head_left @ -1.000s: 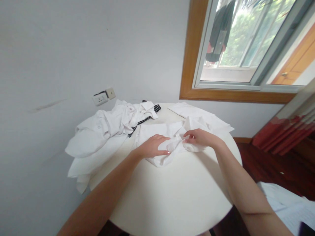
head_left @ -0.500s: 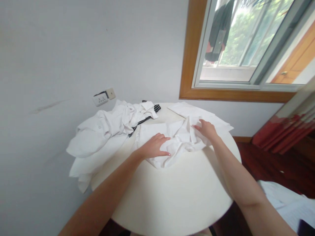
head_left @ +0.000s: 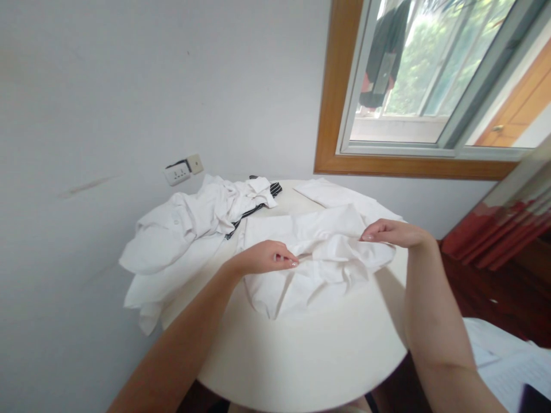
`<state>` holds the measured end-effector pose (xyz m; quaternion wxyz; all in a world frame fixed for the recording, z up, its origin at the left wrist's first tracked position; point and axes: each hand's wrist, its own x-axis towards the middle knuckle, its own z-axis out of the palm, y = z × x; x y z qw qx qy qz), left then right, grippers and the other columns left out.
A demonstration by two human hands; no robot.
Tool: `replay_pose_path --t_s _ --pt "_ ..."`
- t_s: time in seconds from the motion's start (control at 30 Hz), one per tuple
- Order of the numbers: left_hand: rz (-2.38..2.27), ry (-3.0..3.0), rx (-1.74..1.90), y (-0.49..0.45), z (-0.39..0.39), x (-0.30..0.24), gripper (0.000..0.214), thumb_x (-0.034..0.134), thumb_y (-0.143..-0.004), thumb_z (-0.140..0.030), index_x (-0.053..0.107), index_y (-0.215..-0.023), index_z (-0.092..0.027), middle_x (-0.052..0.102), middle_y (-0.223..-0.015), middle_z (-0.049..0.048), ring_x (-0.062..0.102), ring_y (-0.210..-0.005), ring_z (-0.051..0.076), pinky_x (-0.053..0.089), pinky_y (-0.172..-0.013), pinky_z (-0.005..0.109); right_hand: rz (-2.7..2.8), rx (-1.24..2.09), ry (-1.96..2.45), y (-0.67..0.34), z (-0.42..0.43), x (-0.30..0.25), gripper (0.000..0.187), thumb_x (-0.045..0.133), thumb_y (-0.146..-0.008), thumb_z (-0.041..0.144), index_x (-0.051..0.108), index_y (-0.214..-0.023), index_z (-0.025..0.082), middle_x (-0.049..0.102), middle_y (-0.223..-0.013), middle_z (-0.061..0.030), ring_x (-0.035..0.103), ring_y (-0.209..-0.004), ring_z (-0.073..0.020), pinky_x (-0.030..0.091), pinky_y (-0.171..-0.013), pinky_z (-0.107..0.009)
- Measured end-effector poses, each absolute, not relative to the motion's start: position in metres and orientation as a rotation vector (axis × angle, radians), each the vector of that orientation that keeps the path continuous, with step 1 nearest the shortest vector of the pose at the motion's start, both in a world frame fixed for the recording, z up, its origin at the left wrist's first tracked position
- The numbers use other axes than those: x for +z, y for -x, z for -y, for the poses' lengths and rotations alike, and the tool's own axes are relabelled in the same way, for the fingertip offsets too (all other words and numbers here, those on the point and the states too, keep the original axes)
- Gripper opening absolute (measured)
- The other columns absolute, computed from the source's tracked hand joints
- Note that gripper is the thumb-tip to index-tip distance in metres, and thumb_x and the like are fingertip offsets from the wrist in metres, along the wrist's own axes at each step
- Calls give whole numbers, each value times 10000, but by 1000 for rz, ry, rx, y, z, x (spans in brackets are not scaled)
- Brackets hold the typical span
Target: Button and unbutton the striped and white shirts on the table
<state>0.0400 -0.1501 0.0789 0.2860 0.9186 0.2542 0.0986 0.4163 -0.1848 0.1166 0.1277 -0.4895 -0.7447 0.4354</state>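
A white cloth garment (head_left: 331, 252) lies bunched and creased across the middle of the table; its exact kind does not show. My left hand (head_left: 269, 258) pinches a fold of it near its centre, thumb and fingertips together. Farther right, my right hand (head_left: 390, 232) has its fingers closed on the garment's right end, which is slightly raised. Behind it lies a flat folded white cloth (head_left: 340, 194). A heap of white shirts (head_left: 185, 223) is piled on the left, with a black-and-white striped piece (head_left: 245, 215) along its right side.
The round white table (head_left: 301, 355) stands against a pale wall holding a power socket (head_left: 177, 173). A wood-framed window (head_left: 417, 166) and a red-and-beige curtain (head_left: 495, 223) are on the right. White papers (head_left: 512, 367) lie at lower right.
Both hands have gone from spread fingers to closed on the white garment. My right hand has moved right and slightly down, and the cloth's front part now spreads wider and nearer to me.
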Motion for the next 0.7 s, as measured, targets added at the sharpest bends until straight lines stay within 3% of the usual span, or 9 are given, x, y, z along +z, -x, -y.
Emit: replay_pose_path --t_s 0.1,0.17,0.27,0.37,0.5,0.6,0.7 --pt "-707 -2335 182 -38 153 85 341 541 -838 -462 722 -975 -208 704 -940 43 608 -832 149 405 -707 207 2130 1197 1361 -423 186 115 518 517 -770 644 590 -657 143 467 -565 17 380 -530 -86 313 -505 -215" --pt "-741 -2300 103 -36 156 88 329 550 -830 -450 722 -977 -211 710 -959 40 615 -853 155 410 -712 205 2108 1148 1373 -423 184 114 495 507 -788 630 551 -649 158 434 -544 34 361 -513 -78 313 -502 -208" --pt "-744 -2288 -24 -31 163 95 329 554 -823 -441 703 -1039 -244 708 -977 28 619 -842 150 422 -713 204 2101 1158 1493 -415 178 110 420 537 -787 584 600 -806 168 514 -604 23 443 -554 -93 377 -548 -214" --pt "-712 -2242 -166 -29 175 102 384 574 -797 -463 667 -1114 -267 697 -996 29 622 -838 148 445 -699 202 2132 1152 1581 -402 172 107 452 581 -752 550 639 -1015 186 645 -805 -28 567 -727 -146 444 -674 -258" --pt "-742 -1995 -400 -34 183 104 484 559 -785 -508 605 -1198 -259 676 -1042 54 649 -801 162 482 -575 199 2239 1296 1534 -386 172 108 498 615 -718 549 676 -1056 189 677 -990 -56 599 -909 -199 447 -814 -288" --pt "-781 -1936 -339 -39 177 98 455 554 -793 -489 622 -1154 -221 686 -960 58 651 -695 145 492 -560 211 2308 1397 1486 -375 176 113 500 620 -720 547 690 -1051 179 681 -961 -58 600 -875 -191 453 -771 -265" --pt "-826 -2040 -83 -41 163 88 387 515 -828 -451 654 -1061 -176 692 -857 55 643 -680 144 493 -611 231 2354 1361 1574 -364 178 114 485 623 -722 522 691 -1055 176 673 -838 -51 581 -739 -157 427 -613 -222"
